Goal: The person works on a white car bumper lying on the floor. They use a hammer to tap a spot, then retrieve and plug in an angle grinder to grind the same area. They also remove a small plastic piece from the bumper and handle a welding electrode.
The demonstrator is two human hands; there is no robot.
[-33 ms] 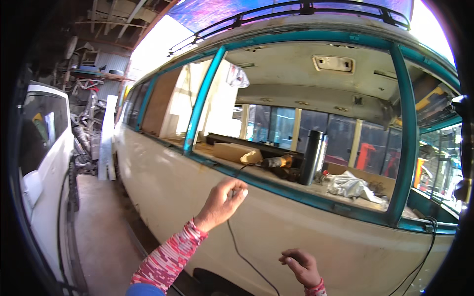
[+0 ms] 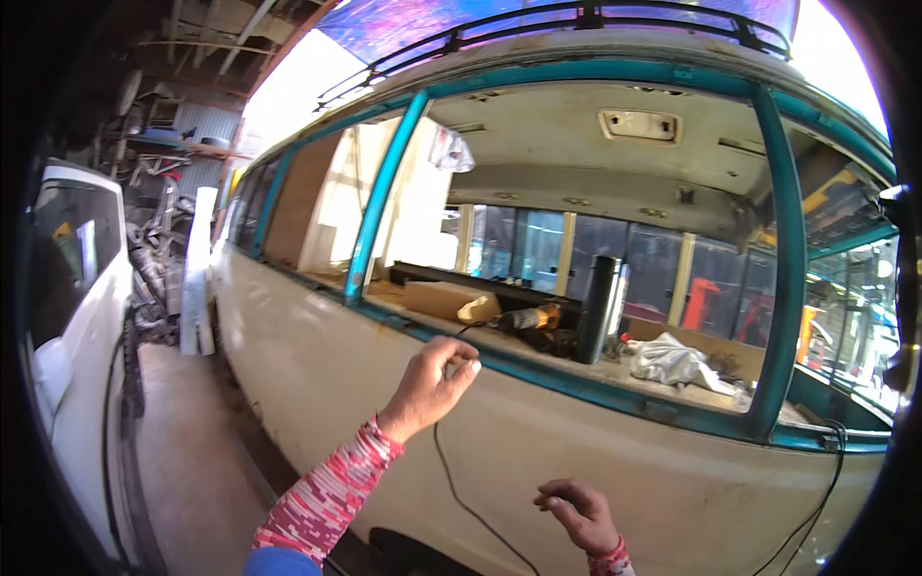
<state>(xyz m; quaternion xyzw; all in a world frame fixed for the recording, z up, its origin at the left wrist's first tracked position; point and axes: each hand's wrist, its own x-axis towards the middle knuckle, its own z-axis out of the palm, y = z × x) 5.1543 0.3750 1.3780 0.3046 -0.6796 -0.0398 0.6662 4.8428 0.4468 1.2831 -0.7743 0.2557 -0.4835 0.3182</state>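
Note:
My left hand (image 2: 432, 379) is raised just below the teal window frame (image 2: 562, 376) of the cream van body (image 2: 307, 365), its fingers pinched on a thin black cord (image 2: 448, 486) that hangs along the side. Lower right, my right hand (image 2: 576, 514) is empty, with loosely curled fingers apart from the thumb, in front of the body panel. Inside the opening lie a yellow-and-black power tool (image 2: 533, 317), a black cylinder (image 2: 595, 312), a crumpled pale cloth (image 2: 672, 365) and a piece of tan board (image 2: 442, 298).
A white vehicle (image 2: 77, 278) stands at the left, across a narrow concrete aisle (image 2: 192, 451). Piled metal scrap (image 2: 154, 269) and a tall white panel (image 2: 197, 269) are at its far end. A roof rack (image 2: 519, 24) tops the van, and cables (image 2: 816, 499) hang at the right.
The view has shifted slightly. My left hand is a little farther up and left in the picture, still pinched; my right hand has barely moved.

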